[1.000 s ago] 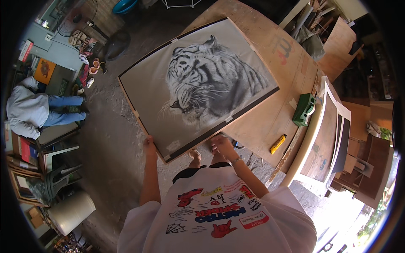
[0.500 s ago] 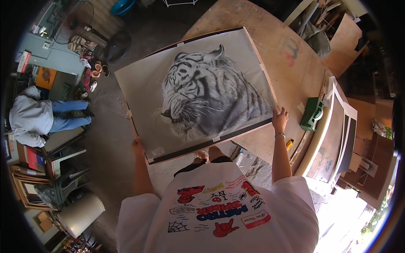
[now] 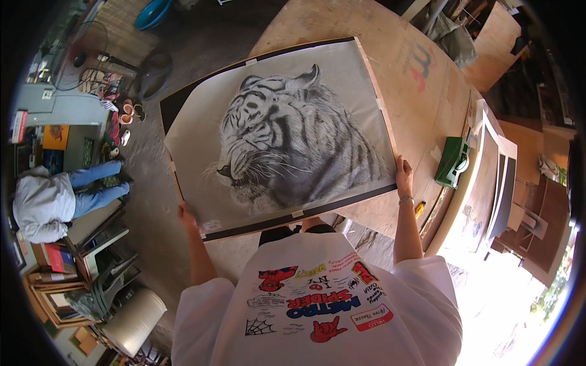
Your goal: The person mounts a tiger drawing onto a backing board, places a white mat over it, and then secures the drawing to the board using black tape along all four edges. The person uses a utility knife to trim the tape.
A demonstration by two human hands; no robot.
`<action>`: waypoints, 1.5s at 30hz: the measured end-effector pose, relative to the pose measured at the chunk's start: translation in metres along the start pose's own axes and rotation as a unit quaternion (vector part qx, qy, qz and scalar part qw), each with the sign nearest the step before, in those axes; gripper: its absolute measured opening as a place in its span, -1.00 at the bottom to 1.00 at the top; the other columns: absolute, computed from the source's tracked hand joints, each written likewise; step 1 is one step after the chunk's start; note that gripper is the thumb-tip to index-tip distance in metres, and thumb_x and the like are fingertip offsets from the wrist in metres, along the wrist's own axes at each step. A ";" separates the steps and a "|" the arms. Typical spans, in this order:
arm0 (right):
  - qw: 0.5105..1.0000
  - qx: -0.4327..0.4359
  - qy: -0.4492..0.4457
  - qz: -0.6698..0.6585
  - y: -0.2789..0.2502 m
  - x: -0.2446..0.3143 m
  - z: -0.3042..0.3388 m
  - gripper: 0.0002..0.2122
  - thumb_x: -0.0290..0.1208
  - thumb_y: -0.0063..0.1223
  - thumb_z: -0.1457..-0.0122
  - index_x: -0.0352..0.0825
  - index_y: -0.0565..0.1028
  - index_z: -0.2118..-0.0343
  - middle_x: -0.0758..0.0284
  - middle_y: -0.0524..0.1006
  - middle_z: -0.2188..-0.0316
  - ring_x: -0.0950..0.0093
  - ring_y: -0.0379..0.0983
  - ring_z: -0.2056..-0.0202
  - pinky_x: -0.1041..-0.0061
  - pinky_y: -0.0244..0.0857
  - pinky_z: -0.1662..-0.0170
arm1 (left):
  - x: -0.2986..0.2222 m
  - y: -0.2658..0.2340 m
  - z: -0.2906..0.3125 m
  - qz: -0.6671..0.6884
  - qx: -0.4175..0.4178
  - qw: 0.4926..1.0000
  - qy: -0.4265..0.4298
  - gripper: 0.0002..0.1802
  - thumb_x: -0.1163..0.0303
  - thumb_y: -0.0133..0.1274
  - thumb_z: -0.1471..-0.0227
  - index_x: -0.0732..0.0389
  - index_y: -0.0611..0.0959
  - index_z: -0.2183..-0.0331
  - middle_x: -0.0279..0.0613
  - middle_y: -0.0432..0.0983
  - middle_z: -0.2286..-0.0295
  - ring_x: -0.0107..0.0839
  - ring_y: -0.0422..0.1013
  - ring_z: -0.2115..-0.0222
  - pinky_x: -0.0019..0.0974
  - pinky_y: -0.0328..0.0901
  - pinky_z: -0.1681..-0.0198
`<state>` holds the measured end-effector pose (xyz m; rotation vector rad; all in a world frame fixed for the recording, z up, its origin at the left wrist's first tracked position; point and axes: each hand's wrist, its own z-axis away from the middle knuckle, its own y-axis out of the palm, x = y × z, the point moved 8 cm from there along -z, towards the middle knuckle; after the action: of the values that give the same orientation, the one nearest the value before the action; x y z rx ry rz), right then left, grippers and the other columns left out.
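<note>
Between my hands is a large black-and-white tiger drawing (image 3: 293,137) on paper, lying over a black backing board (image 3: 175,108) with a thin wooden edge. Small pale tape pieces hold the sheet along its sides. At the far left corner the paper curls away and bares the black backing. My left hand (image 3: 188,218) grips the near left corner of the board. My right hand (image 3: 405,177) is closed on its right edge, near the near right corner. The board's right part hangs over or rests on a wooden table; I cannot tell which.
The brown wooden table (image 3: 390,67) spreads ahead and right, with a green tape dispenser (image 3: 452,162) and a yellow cutter (image 3: 420,210) along its right side. At left a person (image 3: 46,204) in a grey top bends by stacked frames (image 3: 52,299). Footwear (image 3: 127,113) lies on the floor.
The drawing and board have shifted slightly left and turned a little. The far left paper corner has curled, baring black backing. Both hands keep their grip.
</note>
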<state>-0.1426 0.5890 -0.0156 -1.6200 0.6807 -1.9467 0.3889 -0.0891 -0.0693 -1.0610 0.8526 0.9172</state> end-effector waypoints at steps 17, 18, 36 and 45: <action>0.907 -0.297 0.198 -0.225 -0.003 -0.074 0.253 -0.48 0.04 -0.12 -0.46 -0.42 0.52 0.36 0.39 0.46 0.43 0.55 0.30 0.35 0.45 0.26 0.22 | -0.180 0.211 -0.156 -0.156 0.216 0.942 0.202 -0.47 -0.09 0.17 -0.23 0.27 0.64 0.21 -0.21 0.53 0.37 -0.36 0.39 0.33 -0.24 0.29 0.19; 0.917 -0.290 0.214 -0.169 -0.003 -0.075 0.261 -0.50 0.04 -0.12 -0.46 -0.42 0.52 0.32 0.35 0.47 0.41 0.50 0.35 0.33 0.44 0.28 0.18 | -0.183 0.221 -0.159 -0.170 0.225 0.932 0.230 -0.46 -0.10 0.17 -0.22 0.27 0.64 0.21 -0.19 0.53 0.37 -0.36 0.40 0.35 -0.24 0.30 0.22; 0.905 -0.317 0.167 0.229 0.015 -0.013 0.329 -0.59 -0.07 -0.14 -0.46 -0.42 0.42 0.04 0.04 0.42 0.08 0.06 0.35 0.00 0.05 0.26 -0.07 | -0.243 0.264 -0.028 -0.276 0.234 0.760 0.540 -0.50 0.12 0.03 -0.32 0.13 0.51 -0.19 0.00 0.33 -0.24 0.05 0.19 -0.29 0.16 0.09 -0.32; 0.914 -0.100 0.326 0.221 0.077 -0.099 0.442 -0.63 -0.12 -0.11 -0.45 -0.40 0.50 0.19 0.11 0.54 0.29 0.14 0.46 0.17 0.11 0.34 0.05 | -0.206 0.279 0.030 -0.348 0.363 0.649 0.571 -0.39 0.07 -0.09 -0.36 0.01 0.35 -0.35 -0.14 0.17 -0.36 0.01 0.09 -0.37 0.23 0.01 -0.38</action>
<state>0.3135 0.5740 -0.0681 -0.7671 1.4048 -2.0895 0.0597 -0.0403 0.0315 -1.0108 1.4725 -0.9030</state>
